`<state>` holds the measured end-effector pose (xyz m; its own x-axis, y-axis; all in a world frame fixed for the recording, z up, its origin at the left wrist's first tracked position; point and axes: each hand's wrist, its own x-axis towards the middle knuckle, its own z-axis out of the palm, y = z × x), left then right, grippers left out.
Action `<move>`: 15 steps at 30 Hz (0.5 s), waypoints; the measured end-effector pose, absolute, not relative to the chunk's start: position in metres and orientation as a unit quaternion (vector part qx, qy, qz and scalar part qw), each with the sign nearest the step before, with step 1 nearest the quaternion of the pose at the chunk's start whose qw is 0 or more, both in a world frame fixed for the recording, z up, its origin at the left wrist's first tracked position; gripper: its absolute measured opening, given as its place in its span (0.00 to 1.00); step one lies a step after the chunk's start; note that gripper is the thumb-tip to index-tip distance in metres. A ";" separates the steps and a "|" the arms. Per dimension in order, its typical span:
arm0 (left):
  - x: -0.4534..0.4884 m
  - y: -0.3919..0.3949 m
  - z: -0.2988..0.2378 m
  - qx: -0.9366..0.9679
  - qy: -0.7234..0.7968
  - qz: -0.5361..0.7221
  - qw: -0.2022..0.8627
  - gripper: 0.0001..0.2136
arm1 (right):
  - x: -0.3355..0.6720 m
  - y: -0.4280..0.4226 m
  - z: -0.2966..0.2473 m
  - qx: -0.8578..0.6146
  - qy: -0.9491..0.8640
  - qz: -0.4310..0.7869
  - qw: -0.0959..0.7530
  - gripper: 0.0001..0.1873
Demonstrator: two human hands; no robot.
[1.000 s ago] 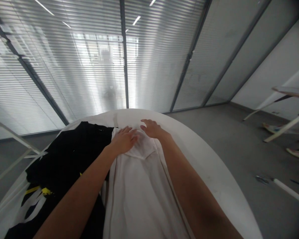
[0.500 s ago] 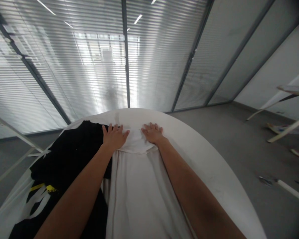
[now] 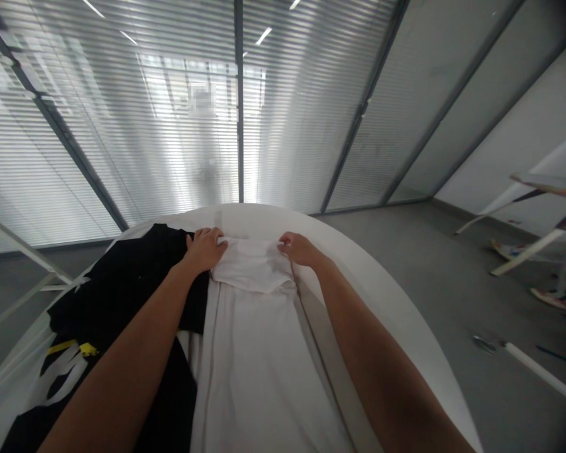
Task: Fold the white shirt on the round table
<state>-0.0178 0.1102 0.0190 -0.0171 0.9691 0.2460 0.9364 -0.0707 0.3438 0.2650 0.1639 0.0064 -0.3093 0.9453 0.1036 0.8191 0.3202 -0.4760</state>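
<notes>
A white garment (image 3: pixel 259 352) lies lengthwise down the middle of a round white table (image 3: pixel 387 296), its far end folded back into a small flap (image 3: pixel 252 267). My left hand (image 3: pixel 205 248) pinches the flap's far left corner, fingers curled on the cloth. My right hand (image 3: pixel 299 248) grips the far right corner the same way. Both arms stretch forward over the garment.
A black garment (image 3: pixel 117 302) with white and yellow print lies on the table's left half, touching the white one. Glass walls with blinds stand behind the table. On the grey floor at right are white table legs (image 3: pixel 523 258), a white rod (image 3: pixel 542 374) and shoes.
My hands were flat on the folded end, first together, then spread apart. Now they have moved to its two far corners and closed on the cloth.
</notes>
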 end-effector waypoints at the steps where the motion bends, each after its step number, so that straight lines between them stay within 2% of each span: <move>1: -0.019 0.111 0.019 0.697 0.679 0.225 0.040 0.14 | 0.265 0.164 0.007 -0.557 -0.787 0.175 0.199 0.09; 5: -0.016 0.114 0.026 0.671 0.671 0.306 0.082 0.13 | 0.270 0.164 0.018 -0.554 -0.758 0.232 0.255 0.05; 10: 0.005 0.109 0.052 0.622 0.572 0.484 0.227 0.15 | 0.299 0.157 0.049 -0.570 -0.685 0.348 0.290 0.05; 13: 0.010 0.107 0.060 0.636 0.537 0.494 0.253 0.15 | 0.308 0.153 0.065 -0.583 -0.656 0.337 0.340 0.06; 15: 0.005 0.108 0.057 0.648 0.546 0.473 0.240 0.13 | 0.304 0.151 0.069 -0.587 -0.653 0.334 0.342 0.06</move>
<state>0.0055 0.1084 0.0572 -0.0444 0.9354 0.3508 0.4802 -0.2879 0.8286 0.3042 0.1507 0.0689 -0.0758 0.9956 0.0546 0.5388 0.0870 -0.8379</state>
